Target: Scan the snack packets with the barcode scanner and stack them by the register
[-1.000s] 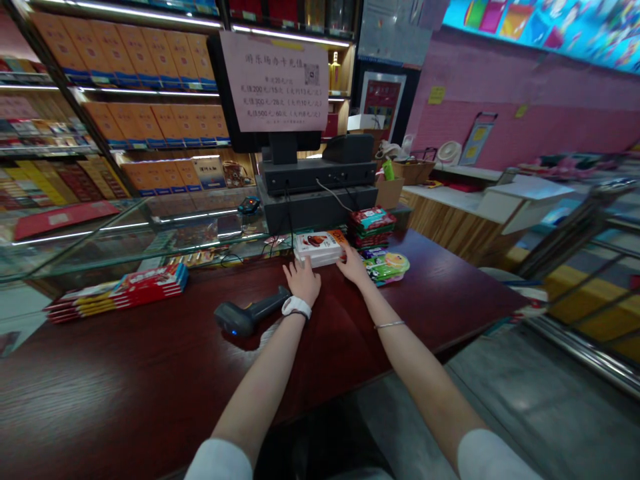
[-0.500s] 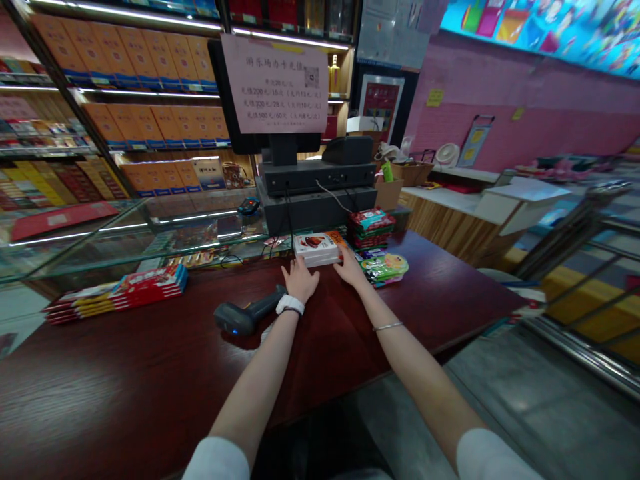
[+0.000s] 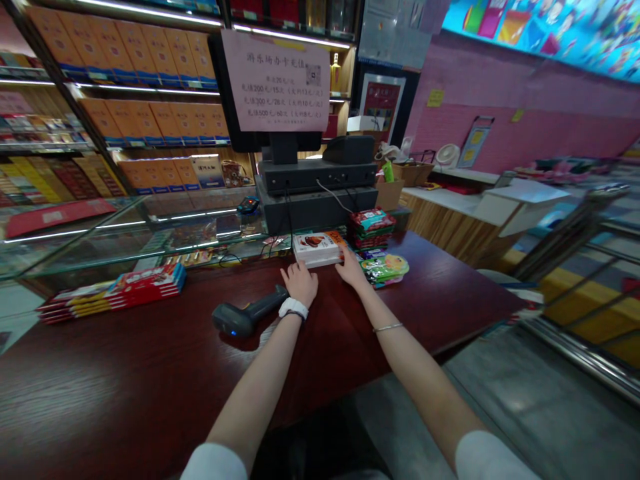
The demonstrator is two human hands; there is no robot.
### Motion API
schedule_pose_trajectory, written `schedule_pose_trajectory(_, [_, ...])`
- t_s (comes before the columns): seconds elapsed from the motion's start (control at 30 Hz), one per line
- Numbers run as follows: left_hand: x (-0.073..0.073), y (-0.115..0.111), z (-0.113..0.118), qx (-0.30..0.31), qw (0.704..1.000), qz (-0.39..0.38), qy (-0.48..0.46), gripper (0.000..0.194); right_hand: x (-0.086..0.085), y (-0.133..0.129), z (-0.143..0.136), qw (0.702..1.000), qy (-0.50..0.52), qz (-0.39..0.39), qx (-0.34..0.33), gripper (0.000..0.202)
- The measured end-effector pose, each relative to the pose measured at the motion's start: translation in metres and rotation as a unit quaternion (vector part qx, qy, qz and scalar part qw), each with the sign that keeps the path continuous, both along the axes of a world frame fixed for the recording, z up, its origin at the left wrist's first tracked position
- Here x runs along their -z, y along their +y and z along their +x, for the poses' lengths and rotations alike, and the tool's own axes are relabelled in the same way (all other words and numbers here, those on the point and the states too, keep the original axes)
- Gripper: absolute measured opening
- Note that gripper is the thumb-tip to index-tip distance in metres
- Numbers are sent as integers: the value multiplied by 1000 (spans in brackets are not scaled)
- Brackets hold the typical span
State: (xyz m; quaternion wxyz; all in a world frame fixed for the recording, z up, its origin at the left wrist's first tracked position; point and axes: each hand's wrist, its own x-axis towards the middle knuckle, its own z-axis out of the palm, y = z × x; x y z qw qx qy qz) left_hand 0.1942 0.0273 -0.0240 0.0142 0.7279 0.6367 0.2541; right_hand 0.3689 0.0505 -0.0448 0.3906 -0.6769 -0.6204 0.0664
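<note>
A small stack of white boxes (image 3: 317, 252) with a food picture on top lies at the back of the dark wooden counter. My left hand (image 3: 301, 284) rests palm down at its near edge, fingers extended and thumb drawn in. At the stack's right end is my right hand (image 3: 352, 269), its fingers against the boxes and its thumb apart. Neither hand is wrapped round anything. A barcode scanner (image 3: 245, 316) lies left of my left wrist, its blue light on. Just right of my right hand are green packets (image 3: 384, 268), with a pile of red packets (image 3: 371, 227) behind them.
Red and yellow packs (image 3: 115, 292) lie stacked at the counter's left. A monitor with a paper sign (image 3: 280, 83) stands on a black cash drawer (image 3: 320, 208) at the back. The glass case (image 3: 100, 243) borders the counter (image 3: 150, 373). A metal railing (image 3: 590, 267) is at right.
My left hand's spread thumb has drawn in toward its fingers. My right hand stays at the end of the boxes, with hardly any movement. The boxes look unmoved.
</note>
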Motion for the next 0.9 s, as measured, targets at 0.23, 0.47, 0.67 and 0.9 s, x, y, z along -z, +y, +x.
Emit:
schedule_pose_trajectory(0.23, [2,-6,3,-2,1000,15,27,42,-14,-8,-7,996,-48,-33,71,57])
schedule_pose_trajectory(0.47, [4,-17,11,21,997,9,76,55,-14,-19,-22,979,-149,-131,34,40])
schedule_pose_trajectory(0.67, [13,-13,14,49,994,-43,87,61,-1,-21,-29,967,-177,-184,14,53])
schedule_pose_trajectory(0.9, [10,-15,14,39,994,-36,100,63,-6,-19,-27,966,-178,-185,13,51])
